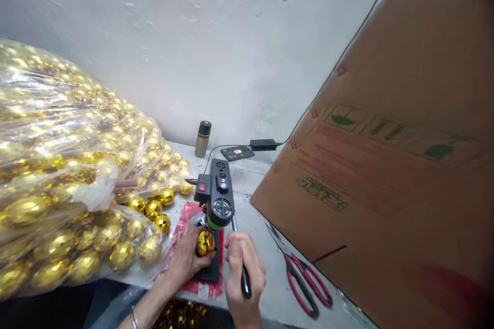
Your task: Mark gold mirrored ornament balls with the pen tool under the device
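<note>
My left hand is closed around a shiny gold ball, fingers on its left side and thumb beneath. The ball sits under the head of a small black bench press machine, which looks like a mini drill press with a red switch. Its tool tip is hidden behind the head. My right hand is wrapped around the machine's lever, a metal rod with a black grip, to the right of the ball. Beneath the machine's black base lies a red plastic sheet.
A large clear bag of gold balls fills the left, with loose gold balls beside it. Behind stand a spray can, a phone and a power adapter. Scissors and a cardboard box are at right.
</note>
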A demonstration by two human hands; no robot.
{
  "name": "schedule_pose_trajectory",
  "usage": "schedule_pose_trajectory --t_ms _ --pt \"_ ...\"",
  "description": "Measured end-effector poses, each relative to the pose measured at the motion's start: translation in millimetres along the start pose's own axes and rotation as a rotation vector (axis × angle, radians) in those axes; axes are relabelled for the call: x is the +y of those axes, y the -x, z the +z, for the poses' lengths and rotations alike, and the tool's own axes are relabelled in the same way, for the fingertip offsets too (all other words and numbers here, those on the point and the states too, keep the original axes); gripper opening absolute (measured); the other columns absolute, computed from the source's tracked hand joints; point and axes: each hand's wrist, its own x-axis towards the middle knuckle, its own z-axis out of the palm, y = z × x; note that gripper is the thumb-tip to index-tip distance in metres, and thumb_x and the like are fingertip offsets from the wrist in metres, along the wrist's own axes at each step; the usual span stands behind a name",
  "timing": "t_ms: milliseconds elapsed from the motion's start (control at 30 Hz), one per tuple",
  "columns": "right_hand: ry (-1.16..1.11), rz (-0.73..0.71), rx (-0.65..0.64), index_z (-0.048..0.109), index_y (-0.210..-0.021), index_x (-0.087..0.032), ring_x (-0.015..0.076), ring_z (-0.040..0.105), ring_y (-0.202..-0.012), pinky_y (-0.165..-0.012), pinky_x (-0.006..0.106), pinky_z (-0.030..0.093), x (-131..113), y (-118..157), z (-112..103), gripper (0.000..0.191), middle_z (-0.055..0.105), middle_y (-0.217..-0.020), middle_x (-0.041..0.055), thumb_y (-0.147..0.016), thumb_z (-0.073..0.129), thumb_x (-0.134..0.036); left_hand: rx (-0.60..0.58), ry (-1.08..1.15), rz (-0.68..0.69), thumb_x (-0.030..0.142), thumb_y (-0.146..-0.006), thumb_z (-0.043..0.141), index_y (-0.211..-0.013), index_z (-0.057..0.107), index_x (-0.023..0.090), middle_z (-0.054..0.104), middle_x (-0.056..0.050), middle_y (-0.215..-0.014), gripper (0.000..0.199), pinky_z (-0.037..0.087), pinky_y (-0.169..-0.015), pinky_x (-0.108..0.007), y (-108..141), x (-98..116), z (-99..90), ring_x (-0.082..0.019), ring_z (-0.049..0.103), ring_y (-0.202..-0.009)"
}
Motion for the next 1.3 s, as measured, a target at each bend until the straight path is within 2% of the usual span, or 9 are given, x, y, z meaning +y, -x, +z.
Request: schedule_pose_trajectory --t_ms 167,300,467,700,967,1200,1300 --pt "0.012 -0.087 0.069 0.047 -0.076 -0.022 0.0099 0.057 -0.063 -0.059 0.021 0.047 17.6 21.3 9.4 0.03 0.055 -0.072 -0.0022 -0.103 0.039 -0.011 -0.058 -0.036 -0.03 0.031 -0.075 0.078 -0.117 0.065 0.022 0.072 -0.01 -0.116 0.045 0.046 -0.096 -0.052 0.6 2.6 -1.1 -0.035 0.065 -0.111" --pt "-0.002 -0.065 0.131 0.05 -0.076 -0.022 0.012 0.056 -0.062 -0.061 0.026 0.047 28.6 32.6 16.4 0.03 0.057 -0.071 -0.0015 -0.103 0.039 -0.014 -0.055 -0.066 -0.043 0.032 -0.075 0.078 -0.113 0.066 0.022 0.072 -0.008 -0.106 0.041 0.046 -0.092 -0.049 1.8 7.4 -1.3 -0.033 0.065 -0.104" --pt "-0.022 -0.032 0.175 0.052 -0.077 -0.022 0.0127 0.056 -0.063 -0.066 0.028 0.047 35.4 42.9 21.6 0.03 0.058 -0.071 -0.002 -0.103 0.041 -0.014 -0.055 -0.073 -0.055 0.033 -0.076 0.078 -0.113 0.066 0.021 0.071 -0.008 -0.107 0.041 0.046 -0.091 -0.048 1.6 11.0 -1.9 -0.032 0.064 -0.103" --pt "0.008 -0.028 0.191 0.051 -0.077 -0.023 0.0128 0.055 -0.062 -0.069 0.03 0.048 39.6 47.8 22.8 0.029 0.057 -0.071 -0.0022 -0.103 0.041 -0.015 -0.054 -0.065 -0.082 0.034 -0.076 0.077 -0.113 0.066 0.021 0.071 -0.009 -0.108 0.04 0.046 -0.095 -0.048 1.7 13.3 -3.2 -0.033 0.064 -0.106" --pt "0.026 -0.073 0.214 0.049 -0.076 -0.023 0.0114 0.054 -0.062 -0.08 0.031 0.049 43.5 48.0 25.1 0.029 0.058 -0.071 -0.0042 -0.103 0.041 -0.015 -0.051 -0.036 -0.077 0.033 -0.077 0.077 -0.112 0.067 0.021 0.071 -0.009 -0.109 0.039 0.046 -0.095 -0.05 0.3 12.7 -2.5 -0.033 0.063 -0.107" --pt "-0.004 -0.067 0.198 0.05 -0.076 -0.022 0.0119 0.052 -0.062 -0.068 0.028 0.045 45.2 47.7 24.3 0.029 0.055 -0.07 -0.0031 -0.102 0.04 -0.012 -0.042 -0.027 -0.061 0.03 -0.073 0.078 -0.113 0.066 0.021 0.072 -0.009 -0.11 0.043 0.046 -0.095 -0.051 -0.4 8.1 2.4 -0.033 0.065 -0.107" --pt "-0.017 -0.078 0.208 0.051 -0.078 -0.022 0.0123 0.052 -0.063 -0.07 0.029 0.046 46.9 47.8 24.8 0.028 0.055 -0.071 -0.0026 -0.102 0.041 -0.012 -0.033 -0.029 -0.048 0.027 -0.072 0.077 -0.115 0.065 0.021 0.072 -0.009 -0.111 0.045 0.046 -0.094 -0.049 0.0 3.3 6.7 -0.033 0.065 -0.107"
